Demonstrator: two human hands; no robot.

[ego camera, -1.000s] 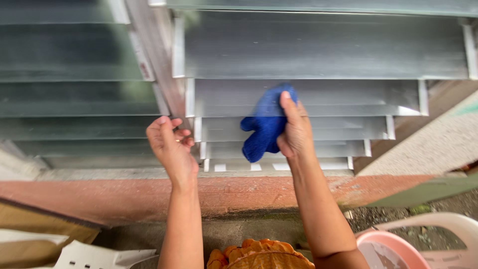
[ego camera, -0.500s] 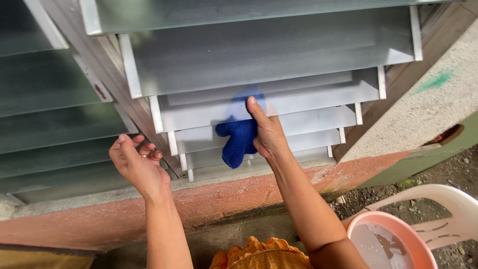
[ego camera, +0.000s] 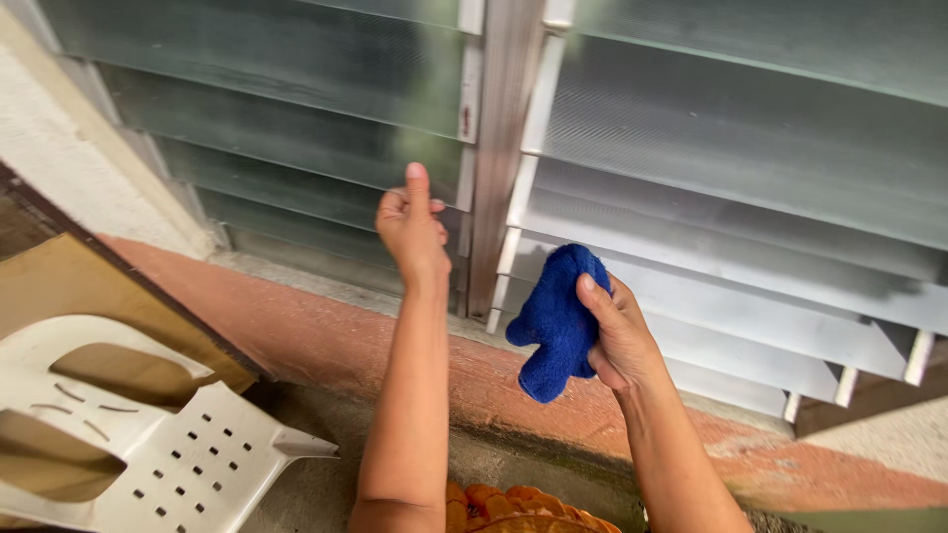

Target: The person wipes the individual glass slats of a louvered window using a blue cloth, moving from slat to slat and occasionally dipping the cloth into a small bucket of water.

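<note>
My right hand (ego camera: 616,336) grips a blue cloth (ego camera: 556,321), held just off the lower glass slats (ego camera: 711,306) of the right louvre window. My left hand (ego camera: 413,225) is raised with fingers curled and the thumb up, close to the metal frame (ego camera: 499,148) between the two louvre panels; it holds nothing that I can see. The left louvre panel (ego camera: 286,128) has greenish frosted slats.
A reddish sill ledge (ego camera: 326,336) runs below the windows. A white plastic chair (ego camera: 148,434) lies at the lower left beside a brown board (ego camera: 79,286). Orange fabric (ego camera: 513,503) shows at the bottom edge.
The view swung left. My right hand pulled the blue cloth off the slats and lowered it. My left hand rose toward the centre frame.
</note>
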